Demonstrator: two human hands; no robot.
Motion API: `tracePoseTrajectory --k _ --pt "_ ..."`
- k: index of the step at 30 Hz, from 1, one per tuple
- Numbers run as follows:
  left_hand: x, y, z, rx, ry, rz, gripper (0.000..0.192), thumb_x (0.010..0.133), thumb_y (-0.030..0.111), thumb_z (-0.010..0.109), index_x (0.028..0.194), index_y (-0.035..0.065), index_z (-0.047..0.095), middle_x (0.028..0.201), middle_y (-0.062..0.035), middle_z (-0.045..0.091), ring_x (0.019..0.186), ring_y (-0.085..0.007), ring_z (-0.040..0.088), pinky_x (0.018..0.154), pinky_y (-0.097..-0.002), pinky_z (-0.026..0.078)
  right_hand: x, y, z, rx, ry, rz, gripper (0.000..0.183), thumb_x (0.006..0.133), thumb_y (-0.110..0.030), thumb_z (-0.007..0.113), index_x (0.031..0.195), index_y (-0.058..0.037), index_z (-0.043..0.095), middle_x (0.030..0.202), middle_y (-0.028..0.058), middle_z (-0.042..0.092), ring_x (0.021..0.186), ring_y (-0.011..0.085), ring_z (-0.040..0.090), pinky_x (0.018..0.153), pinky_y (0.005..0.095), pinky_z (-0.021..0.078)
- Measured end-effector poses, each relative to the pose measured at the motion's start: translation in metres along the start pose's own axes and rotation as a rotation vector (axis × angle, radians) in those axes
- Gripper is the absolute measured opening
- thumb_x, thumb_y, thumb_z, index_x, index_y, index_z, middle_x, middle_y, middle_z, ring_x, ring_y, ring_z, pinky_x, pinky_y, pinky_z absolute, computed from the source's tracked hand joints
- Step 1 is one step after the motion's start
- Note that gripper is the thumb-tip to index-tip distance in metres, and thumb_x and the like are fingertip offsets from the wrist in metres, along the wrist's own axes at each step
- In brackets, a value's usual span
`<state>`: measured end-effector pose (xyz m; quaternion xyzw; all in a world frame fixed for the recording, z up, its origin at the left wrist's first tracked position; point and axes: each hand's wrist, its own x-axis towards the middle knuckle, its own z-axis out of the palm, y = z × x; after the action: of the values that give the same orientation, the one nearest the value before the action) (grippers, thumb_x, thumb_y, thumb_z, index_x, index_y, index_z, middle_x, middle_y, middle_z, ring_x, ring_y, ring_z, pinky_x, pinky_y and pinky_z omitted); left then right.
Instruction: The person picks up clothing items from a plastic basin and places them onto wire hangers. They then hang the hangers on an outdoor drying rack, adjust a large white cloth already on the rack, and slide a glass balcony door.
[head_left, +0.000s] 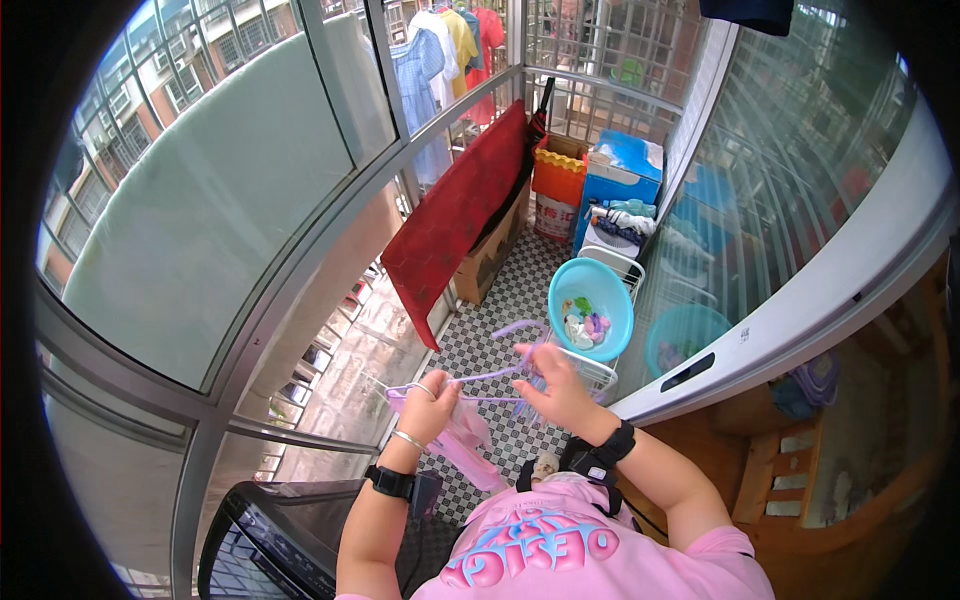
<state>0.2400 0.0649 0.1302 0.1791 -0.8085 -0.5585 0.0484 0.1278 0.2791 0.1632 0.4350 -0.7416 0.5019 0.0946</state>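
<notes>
My left hand (430, 409) grips one end of a light purple clothes hanger (487, 375), and a pink garment (465, 446) hangs below that hand. At the hanger's other side, my right hand (553, 382) holds it near the base of its hook, with the thumb and fingers partly spread. More purple hanger parts show behind and below the right hand, partly hidden by it. Beyond the hands, a turquoise plastic basin (592, 281) with small crumpled items in it rests on a white metal rack (585, 367).
A red cover (457, 217) drapes over a cardboard box (487, 262) at the window side. Blue and orange boxes stand at the far end. A sliding glass door (750, 330) borders the right. A black appliance (277, 532) stands at lower left.
</notes>
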Motion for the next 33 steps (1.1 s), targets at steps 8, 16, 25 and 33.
tracePoseTrajectory --k 8,16,25,33 --pt "0.013 0.018 0.005 -0.246 0.165 0.084 0.015 0.096 0.016 0.053 0.087 0.0046 0.053 0.071 0.0018 0.056 0.060 -0.0032 0.047 0.052 -0.0205 0.036 -0.018 0.014 0.046 0.283 -0.489 0.168 0.032 0.084 -0.019 0.066 0.109 -0.0009 0.060 0.093 0.0110 0.061 0.084 0.0244 0.059 0.077 0.0349 0.0471" --pt "0.008 0.035 0.003 -0.344 0.163 0.028 0.015 0.097 0.018 0.051 0.091 0.0042 0.053 0.079 -0.0040 0.065 0.066 -0.0080 0.057 0.056 -0.0217 0.042 0.000 0.027 0.073 0.835 -0.392 0.657 0.018 0.092 -0.017 0.058 0.099 -0.0017 0.063 0.089 -0.0003 0.063 0.078 0.0061 0.056 0.071 0.0230 0.0463" --pt "-0.008 0.027 -0.052 -0.376 0.222 -0.062 0.015 0.098 0.021 0.047 0.096 0.0075 0.051 0.083 -0.0068 0.068 0.053 -0.0100 0.059 0.049 -0.0210 0.043 -0.009 0.080 0.012 1.355 -0.108 0.742 0.011 0.093 -0.009 0.047 0.089 -0.0044 0.056 0.094 0.0087 0.064 0.091 0.0174 0.061 0.089 0.0324 0.0457" --pt "-0.027 -0.004 -0.074 -0.404 0.182 -0.019 0.015 0.098 0.022 0.047 0.095 0.0073 0.051 0.086 -0.0079 0.069 0.047 -0.0070 0.052 0.046 -0.0197 0.041 -0.016 0.086 -0.023 1.338 0.143 0.912 0.011 0.098 -0.015 0.038 0.093 -0.0126 0.048 0.110 0.0125 0.064 0.083 0.0166 0.063 0.068 0.0324 0.0539"
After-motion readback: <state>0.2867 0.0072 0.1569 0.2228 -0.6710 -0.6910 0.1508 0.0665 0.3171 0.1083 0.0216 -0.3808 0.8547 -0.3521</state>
